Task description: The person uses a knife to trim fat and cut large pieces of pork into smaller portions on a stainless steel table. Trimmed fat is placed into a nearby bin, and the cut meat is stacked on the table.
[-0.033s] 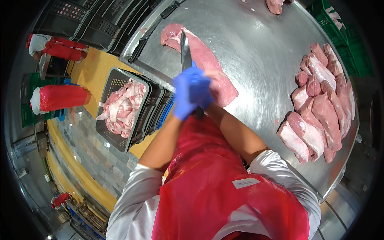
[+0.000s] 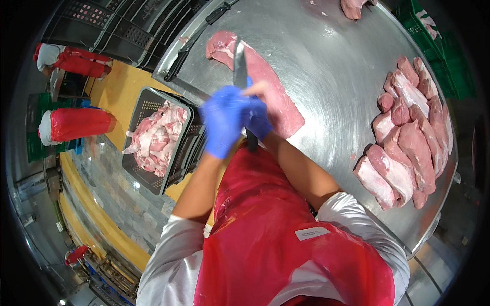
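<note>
A long pink slab of raw meat (image 2: 270,97) lies on the steel tabletop (image 2: 329,76). A knife (image 2: 239,58) points away from me over it. My right hand (image 2: 258,116), in a blue glove, is closed on the knife, below the blade. My left hand (image 2: 222,117), also gloved, is beside the right one, its fingers blurred at the knife and overlapping it. A small pinkish scrap (image 2: 255,87) shows above the fingers; what holds it is unclear.
Several meat pieces (image 2: 416,148) are heaped at the right. A crate of trimmings (image 2: 155,137) stands at the left, black-handled tools (image 2: 178,58) lie along the table's left edge, green crates (image 2: 454,61) stand at the far right. Other workers (image 2: 76,125) in red aprons are at the left.
My left hand has shifted left and slightly toward my body, and is more blurred. The knife blade has moved a little to the right. The meat is almost unchanged.
</note>
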The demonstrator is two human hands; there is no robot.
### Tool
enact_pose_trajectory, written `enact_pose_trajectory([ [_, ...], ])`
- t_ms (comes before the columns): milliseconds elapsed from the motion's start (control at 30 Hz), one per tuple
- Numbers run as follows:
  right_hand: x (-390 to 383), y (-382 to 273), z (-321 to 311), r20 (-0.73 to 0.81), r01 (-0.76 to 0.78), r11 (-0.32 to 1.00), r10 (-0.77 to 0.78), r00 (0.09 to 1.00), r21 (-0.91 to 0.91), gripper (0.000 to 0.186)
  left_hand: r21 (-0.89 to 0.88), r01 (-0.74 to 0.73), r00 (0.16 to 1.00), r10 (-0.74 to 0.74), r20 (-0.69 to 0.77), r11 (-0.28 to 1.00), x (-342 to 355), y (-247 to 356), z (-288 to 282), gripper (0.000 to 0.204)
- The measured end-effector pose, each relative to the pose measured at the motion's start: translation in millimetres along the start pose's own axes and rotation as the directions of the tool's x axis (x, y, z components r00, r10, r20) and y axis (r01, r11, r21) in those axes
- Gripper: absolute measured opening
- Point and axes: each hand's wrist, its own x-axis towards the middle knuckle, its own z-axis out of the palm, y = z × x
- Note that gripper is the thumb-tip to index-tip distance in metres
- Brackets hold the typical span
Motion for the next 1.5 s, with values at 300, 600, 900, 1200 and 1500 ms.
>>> enact_pose_trajectory([
  [300, 93, -13, 24, 0.026, -0.404, 0.827, 0.429, 0.903, 0.391, 0.078, 0.917, -0.037, 0.990, 0.140, -0.021, 0.398, 55, -186, -274, 0.029],
  [600, 35, -31, 51, 0.163, -0.477, 0.830, 0.448, 0.879, 0.289, 0.076, 0.543, -0.601, 0.798, 0.404, 0.447, 0.586, 268, -77, -69, 0.021],
  [900, 81, -38, 49, 0.217, -0.512, 0.811, 0.466, 0.858, 0.282, 0.073, 0.538, -0.761, 0.638, 0.272, 0.720, 0.361, 370, -72, -11, 0.020],
  [1200, 22, -38, 1, 0.034, -0.643, 0.739, 0.650, 0.759, 0.202, 0.071, 0.232, -0.816, 0.200, -0.118, 0.973, 0.529, 324, -102, -8, 0.018],
  [1500, 80, 7, -22, -0.194, -0.482, 0.874, 0.463, 0.865, -0.061, 0.068, 0.303, -0.809, 0.360, 0.016, 0.933, 0.503, 318, -105, -26, 0.010],
])
